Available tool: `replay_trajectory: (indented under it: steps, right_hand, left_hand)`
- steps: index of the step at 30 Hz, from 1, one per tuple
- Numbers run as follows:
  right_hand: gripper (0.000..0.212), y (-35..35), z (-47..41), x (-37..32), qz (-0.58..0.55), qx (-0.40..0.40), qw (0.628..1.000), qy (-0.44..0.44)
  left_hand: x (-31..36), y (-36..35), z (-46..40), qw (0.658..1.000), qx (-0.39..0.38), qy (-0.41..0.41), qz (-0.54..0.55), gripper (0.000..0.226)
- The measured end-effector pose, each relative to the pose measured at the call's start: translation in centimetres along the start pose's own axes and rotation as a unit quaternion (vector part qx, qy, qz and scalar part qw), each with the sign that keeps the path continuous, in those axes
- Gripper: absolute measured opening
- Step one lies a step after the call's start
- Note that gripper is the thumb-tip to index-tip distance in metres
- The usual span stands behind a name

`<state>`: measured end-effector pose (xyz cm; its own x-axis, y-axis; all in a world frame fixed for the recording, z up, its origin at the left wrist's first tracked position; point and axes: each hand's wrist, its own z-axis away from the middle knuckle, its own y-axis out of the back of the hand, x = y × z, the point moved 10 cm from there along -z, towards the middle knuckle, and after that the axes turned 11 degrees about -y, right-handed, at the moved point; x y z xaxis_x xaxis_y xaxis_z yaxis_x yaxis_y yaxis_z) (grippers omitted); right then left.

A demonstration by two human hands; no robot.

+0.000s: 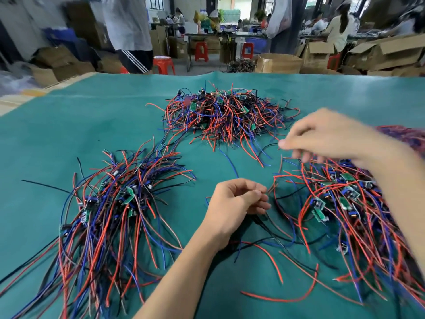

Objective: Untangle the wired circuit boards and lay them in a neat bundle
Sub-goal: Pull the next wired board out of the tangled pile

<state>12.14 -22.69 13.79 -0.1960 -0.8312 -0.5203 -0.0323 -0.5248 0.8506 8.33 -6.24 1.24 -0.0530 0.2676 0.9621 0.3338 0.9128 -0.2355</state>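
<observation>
Three heaps of small green circuit boards with red, blue and black wires lie on a teal mat point(96, 125). A combed bundle point(110, 210) lies at the left, its wires fanned toward me. A tangled heap point(225, 113) sits at the far middle, and a looser heap point(345, 208) spreads at the right. My left hand point(232, 203) is near the middle with fingers curled, pinching thin wires at its fingertips. My right hand point(326, 137) hovers blurred over the right heap's far edge, fingers bent downward; whether it holds a wire is unclear.
Loose red wires point(276, 272) trail across the mat near me. Beyond the mat's far edge are cardboard boxes point(278, 63), red stools point(163, 64), a standing person point(131, 31) and seated people at worktables.
</observation>
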Motion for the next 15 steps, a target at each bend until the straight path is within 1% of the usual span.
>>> replay_trajectory:
  steps: [2, 4, 5, 6, 8, 10, 12, 13, 15]
  right_hand:
    - [0.032, -4.0, -3.1, -1.3, 0.080, -0.006, 0.997, -0.016]
    - [0.046, -6.9, -5.8, -1.0, 0.156, 0.012, 0.986, -0.054]
    - [0.050, -8.1, -6.9, -0.4, 0.186, 0.017, 0.980, -0.070]
    - [0.049, -9.0, -7.7, 0.1, 0.199, 0.025, 0.977, -0.076]
    - [0.039, -9.9, -8.6, 0.6, 0.194, 0.031, 0.978, -0.071]
    - [0.029, -10.1, -8.9, 0.8, 0.194, 0.019, 0.979, -0.061]
    - [0.027, -9.5, -8.2, 0.8, 0.172, 0.006, 0.983, -0.057]
    - [0.028, -9.1, -7.5, 0.9, 0.138, -0.003, 0.989, -0.057]
    - [0.030, -8.6, -4.9, 0.9, 0.033, -0.039, 0.997, -0.049]
  left_hand:
    - [0.0, -0.1, 0.0, 1.000, -0.002, 0.003, 0.002, 0.016]
    - [0.1, -0.1, 0.0, 1.000, -0.003, 0.004, 0.002, 0.017]
    - [0.0, -0.1, -0.1, 1.000, -0.002, 0.004, 0.001, 0.018]
    - [0.0, 0.0, -0.1, 1.000, -0.001, 0.004, -0.001, 0.018]
    - [-0.1, 0.1, -0.2, 1.000, 0.004, 0.005, -0.002, 0.018]
    - [-0.1, 0.3, -0.2, 1.000, 0.011, 0.005, 0.002, 0.017]
    - [-0.1, 0.5, -0.2, 1.000, 0.022, 0.005, 0.006, 0.016]
    - [-0.1, 0.7, -0.3, 0.999, 0.031, 0.006, 0.012, 0.016]
    - [-0.1, 1.0, -0.4, 0.998, 0.056, 0.010, 0.038, 0.016]
